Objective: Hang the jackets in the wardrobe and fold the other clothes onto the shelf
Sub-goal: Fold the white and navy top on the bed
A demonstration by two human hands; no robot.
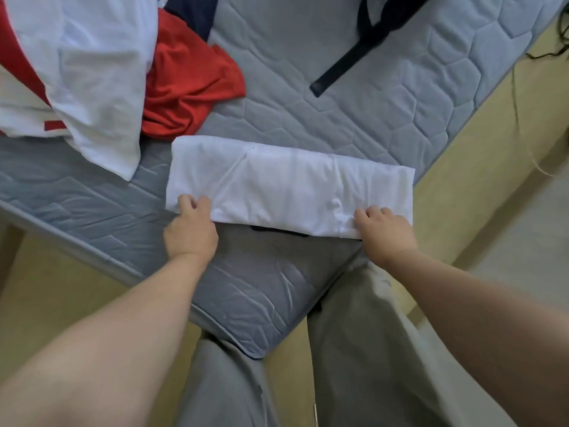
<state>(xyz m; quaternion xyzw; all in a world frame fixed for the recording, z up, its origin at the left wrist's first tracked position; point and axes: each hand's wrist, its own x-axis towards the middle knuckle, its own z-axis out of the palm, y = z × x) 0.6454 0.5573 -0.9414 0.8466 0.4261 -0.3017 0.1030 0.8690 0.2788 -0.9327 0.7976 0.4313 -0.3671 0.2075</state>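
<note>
Both hands' curled fingers pinching the folded white garment's near edge, left hand, right hand.

Grey quilted mattress; folded white garment; red garment; black strap

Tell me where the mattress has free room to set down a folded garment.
Free: the mattress between the red garment, the black strap and the folded white garment; also the near-left strip below the white pile. Crowded: the far-left corner, heaped with clothes.
</note>
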